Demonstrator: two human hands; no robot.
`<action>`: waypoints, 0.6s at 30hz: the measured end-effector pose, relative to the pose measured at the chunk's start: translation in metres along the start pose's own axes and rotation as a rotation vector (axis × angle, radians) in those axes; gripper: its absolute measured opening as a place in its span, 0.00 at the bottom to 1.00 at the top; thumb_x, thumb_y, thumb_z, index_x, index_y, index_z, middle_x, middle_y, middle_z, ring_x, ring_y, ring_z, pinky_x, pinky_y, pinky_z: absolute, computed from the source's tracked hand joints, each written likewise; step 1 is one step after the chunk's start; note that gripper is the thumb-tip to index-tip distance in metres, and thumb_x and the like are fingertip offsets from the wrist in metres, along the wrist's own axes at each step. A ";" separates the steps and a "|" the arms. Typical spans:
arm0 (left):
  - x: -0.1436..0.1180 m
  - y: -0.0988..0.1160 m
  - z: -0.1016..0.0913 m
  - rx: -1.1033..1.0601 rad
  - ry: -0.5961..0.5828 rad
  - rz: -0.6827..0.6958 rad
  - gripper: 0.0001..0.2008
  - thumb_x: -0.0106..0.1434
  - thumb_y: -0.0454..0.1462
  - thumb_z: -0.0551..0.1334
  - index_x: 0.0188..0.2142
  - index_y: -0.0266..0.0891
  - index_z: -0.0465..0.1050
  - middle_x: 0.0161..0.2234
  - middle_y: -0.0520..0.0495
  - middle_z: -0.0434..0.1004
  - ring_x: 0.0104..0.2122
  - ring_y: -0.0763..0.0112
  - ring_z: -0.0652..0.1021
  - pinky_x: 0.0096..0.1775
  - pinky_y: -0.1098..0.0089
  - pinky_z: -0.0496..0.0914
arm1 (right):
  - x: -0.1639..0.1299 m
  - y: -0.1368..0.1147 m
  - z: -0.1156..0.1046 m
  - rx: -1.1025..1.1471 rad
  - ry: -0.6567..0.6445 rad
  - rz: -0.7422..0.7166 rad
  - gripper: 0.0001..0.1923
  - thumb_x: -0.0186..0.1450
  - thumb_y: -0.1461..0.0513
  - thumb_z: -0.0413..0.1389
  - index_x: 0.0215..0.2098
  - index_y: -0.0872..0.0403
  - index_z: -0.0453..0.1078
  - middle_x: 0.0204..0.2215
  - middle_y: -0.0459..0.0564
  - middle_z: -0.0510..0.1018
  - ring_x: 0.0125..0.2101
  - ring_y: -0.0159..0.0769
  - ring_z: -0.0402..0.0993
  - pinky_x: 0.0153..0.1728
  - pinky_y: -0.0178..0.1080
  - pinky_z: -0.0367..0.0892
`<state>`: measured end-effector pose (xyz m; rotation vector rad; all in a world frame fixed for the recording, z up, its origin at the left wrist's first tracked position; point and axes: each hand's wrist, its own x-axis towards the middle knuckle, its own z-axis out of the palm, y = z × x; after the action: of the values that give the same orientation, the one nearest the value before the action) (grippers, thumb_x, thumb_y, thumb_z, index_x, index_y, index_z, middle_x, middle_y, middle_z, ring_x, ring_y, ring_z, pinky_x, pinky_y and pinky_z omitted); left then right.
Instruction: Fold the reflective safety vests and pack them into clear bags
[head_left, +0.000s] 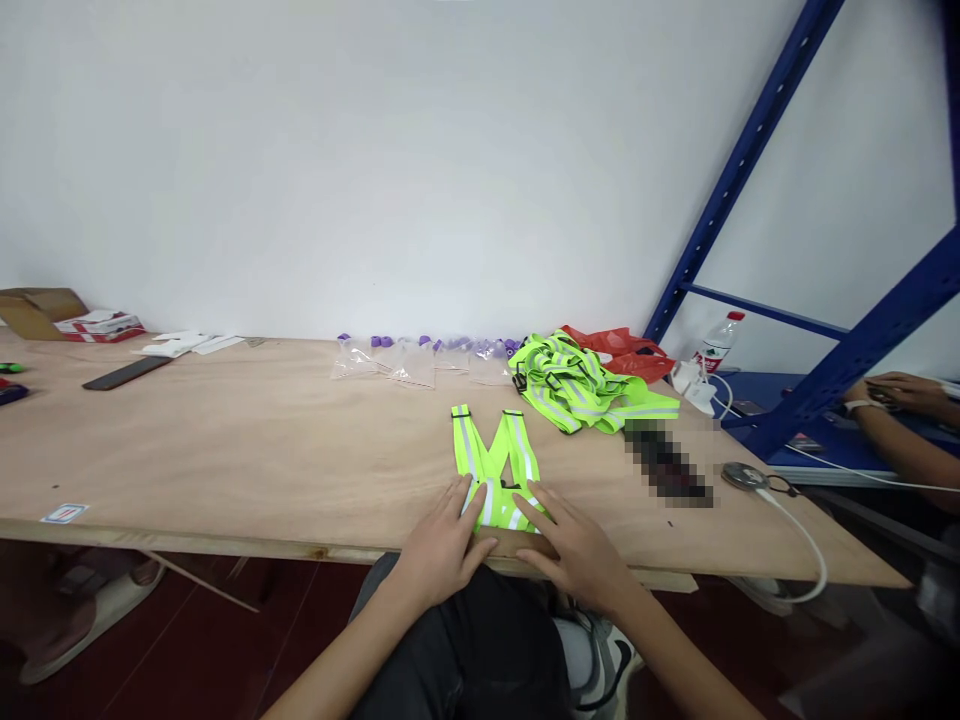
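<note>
A neon-yellow reflective strap vest [499, 462] with silver stripes lies flattened near the table's front edge, its two straps pointing away from me. My left hand [444, 540] rests on the vest's lower left part, fingers stretched out. On the lower right part lies my right hand [574, 540], its fingers also extended and spread. Both thumbs point inward at the near side of the vest. Beyond it to the right sits a heap of similar reflective vests [574, 385] with black buckles.
Clear plastic bags with purple items [412, 362] line the wall. A red plastic bag [622, 350], a water bottle [718, 342], a blurred dark object [667, 463] and a round cabled device [744, 476] are to the right. Blue shelving [750, 150] separates another person's hands [900, 392].
</note>
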<state>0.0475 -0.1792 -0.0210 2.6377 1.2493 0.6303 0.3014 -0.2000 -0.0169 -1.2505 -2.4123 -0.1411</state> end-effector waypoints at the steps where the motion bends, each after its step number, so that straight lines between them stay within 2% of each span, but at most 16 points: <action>1: -0.002 0.001 -0.001 0.008 -0.010 0.008 0.35 0.69 0.48 0.57 0.69 0.37 0.50 0.69 0.30 0.53 0.67 0.46 0.59 0.61 0.47 0.64 | -0.001 0.001 0.000 -0.002 -0.003 -0.008 0.31 0.67 0.52 0.57 0.66 0.51 0.61 0.63 0.62 0.67 0.61 0.52 0.66 0.56 0.53 0.70; 4: -0.007 0.006 -0.001 0.035 -0.014 0.042 0.43 0.65 0.50 0.63 0.71 0.37 0.44 0.70 0.30 0.48 0.69 0.45 0.54 0.63 0.46 0.60 | -0.004 0.000 0.001 -0.021 0.008 -0.025 0.33 0.66 0.52 0.60 0.66 0.52 0.61 0.63 0.62 0.67 0.61 0.53 0.66 0.55 0.52 0.70; 6: -0.010 0.010 0.001 0.058 -0.003 0.058 0.47 0.62 0.47 0.65 0.72 0.37 0.40 0.71 0.31 0.44 0.69 0.46 0.51 0.65 0.46 0.58 | -0.008 -0.003 0.004 -0.039 0.034 -0.026 0.31 0.66 0.53 0.59 0.65 0.52 0.63 0.62 0.62 0.68 0.61 0.52 0.67 0.55 0.51 0.71; 11: -0.019 0.023 0.007 0.098 0.032 0.041 0.45 0.64 0.37 0.62 0.72 0.36 0.36 0.72 0.33 0.39 0.70 0.49 0.47 0.66 0.47 0.56 | -0.014 -0.015 0.009 -0.119 0.108 -0.026 0.25 0.69 0.59 0.56 0.63 0.53 0.65 0.61 0.62 0.70 0.59 0.51 0.68 0.55 0.51 0.71; 14: -0.025 0.025 0.004 0.053 0.018 0.059 0.40 0.66 0.33 0.57 0.72 0.38 0.37 0.72 0.36 0.43 0.70 0.51 0.49 0.65 0.50 0.59 | -0.017 -0.021 0.003 -0.142 0.107 -0.069 0.23 0.70 0.64 0.52 0.63 0.55 0.65 0.59 0.61 0.72 0.58 0.49 0.70 0.54 0.49 0.72; 18: -0.035 0.013 -0.002 -0.104 0.046 0.088 0.32 0.69 0.31 0.53 0.70 0.45 0.47 0.68 0.41 0.57 0.67 0.59 0.61 0.63 0.55 0.64 | -0.021 -0.023 -0.009 -0.131 0.093 -0.130 0.27 0.67 0.71 0.46 0.62 0.54 0.66 0.58 0.59 0.74 0.57 0.45 0.72 0.53 0.46 0.72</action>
<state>0.0355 -0.2142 -0.0255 2.6174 1.0856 0.7533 0.2965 -0.2317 -0.0146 -1.1149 -2.4360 -0.3919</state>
